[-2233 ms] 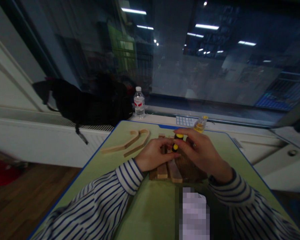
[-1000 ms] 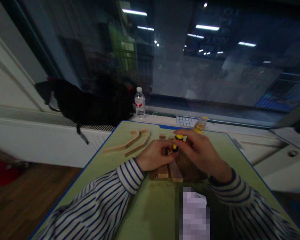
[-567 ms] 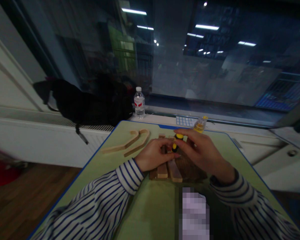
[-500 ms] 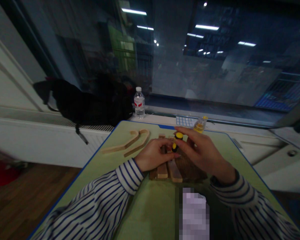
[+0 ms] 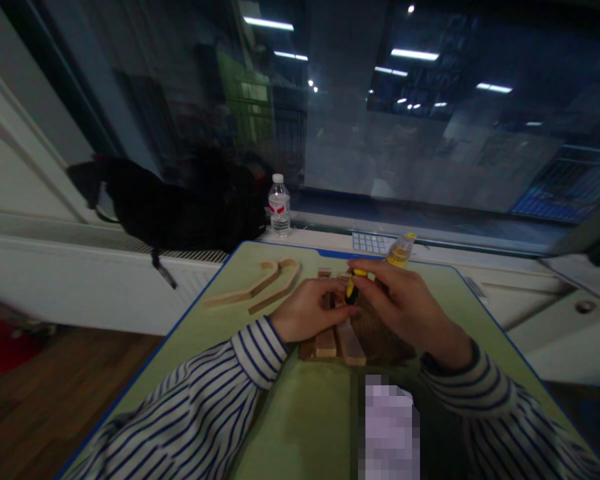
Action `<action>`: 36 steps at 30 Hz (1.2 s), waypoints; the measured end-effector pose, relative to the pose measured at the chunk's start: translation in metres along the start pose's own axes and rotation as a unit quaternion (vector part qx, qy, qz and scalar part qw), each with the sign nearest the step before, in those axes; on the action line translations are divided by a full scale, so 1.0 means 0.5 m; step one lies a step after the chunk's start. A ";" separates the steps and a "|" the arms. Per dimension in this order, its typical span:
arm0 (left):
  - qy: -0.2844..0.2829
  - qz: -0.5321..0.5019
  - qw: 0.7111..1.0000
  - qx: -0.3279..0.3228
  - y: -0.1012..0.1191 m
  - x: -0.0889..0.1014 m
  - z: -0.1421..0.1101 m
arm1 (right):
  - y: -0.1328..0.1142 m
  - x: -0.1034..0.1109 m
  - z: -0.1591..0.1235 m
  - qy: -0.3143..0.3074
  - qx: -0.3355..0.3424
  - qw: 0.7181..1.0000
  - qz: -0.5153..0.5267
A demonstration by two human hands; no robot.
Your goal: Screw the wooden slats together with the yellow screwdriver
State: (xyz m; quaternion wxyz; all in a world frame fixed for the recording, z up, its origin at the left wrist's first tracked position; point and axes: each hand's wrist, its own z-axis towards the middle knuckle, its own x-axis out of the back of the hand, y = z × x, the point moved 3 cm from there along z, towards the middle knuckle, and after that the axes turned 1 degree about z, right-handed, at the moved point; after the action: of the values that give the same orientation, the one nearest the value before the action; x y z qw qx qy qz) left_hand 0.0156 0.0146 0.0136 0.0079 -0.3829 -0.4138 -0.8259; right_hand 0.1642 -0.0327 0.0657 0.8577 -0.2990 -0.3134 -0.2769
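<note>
My right hand [image 5: 403, 300] pinches the black-and-yellow handle of a short screwdriver [image 5: 351, 291] between thumb and forefinger, the handle standing roughly upright. My left hand [image 5: 307, 310] curls around the screwdriver's lower end, thumb and fingers nearly closed; what they grip there is hidden. Beneath both hands, two wooden strips [image 5: 351, 343] lie side by side on a dark brown wooden board [image 5: 380, 337]. The screwdriver's tip and any screw are out of sight behind my fingers.
Two hook-shaped wooden pieces [image 5: 275, 287] lie at the left of the green table [image 5: 280, 427]. A clear container with yellow parts [image 5: 401, 251] stands at the far edge. Beyond are a water bottle [image 5: 279, 208], a black bag [image 5: 180, 207] and a window.
The screwdriver handle has turned and tipped a little in my right fingers, which have shifted around it. My left hand and the wooden pieces stay in place.
</note>
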 end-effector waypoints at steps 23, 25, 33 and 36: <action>-0.012 0.001 1.000 0.004 0.010 0.000 0.001 | -0.003 -0.003 -0.001 -0.001 -0.031 0.999 0.020; -0.002 0.000 1.000 0.014 0.006 0.000 0.002 | -0.003 -0.003 -0.001 0.001 -0.029 0.999 0.020; 0.006 -0.031 0.999 0.021 -0.005 0.000 0.000 | 0.000 -0.001 -0.002 -0.006 -0.026 1.000 0.012; 0.008 -0.053 0.998 0.026 -0.006 0.003 -0.003 | -0.003 0.004 -0.002 -0.006 -0.031 0.999 0.027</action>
State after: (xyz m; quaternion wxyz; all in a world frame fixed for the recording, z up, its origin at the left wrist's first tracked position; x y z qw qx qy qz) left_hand 0.0128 0.0162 0.0120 -0.0223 -0.3531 -0.4551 -0.8171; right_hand 0.1648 -0.0350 0.0672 0.8530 -0.3359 -0.3018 -0.2616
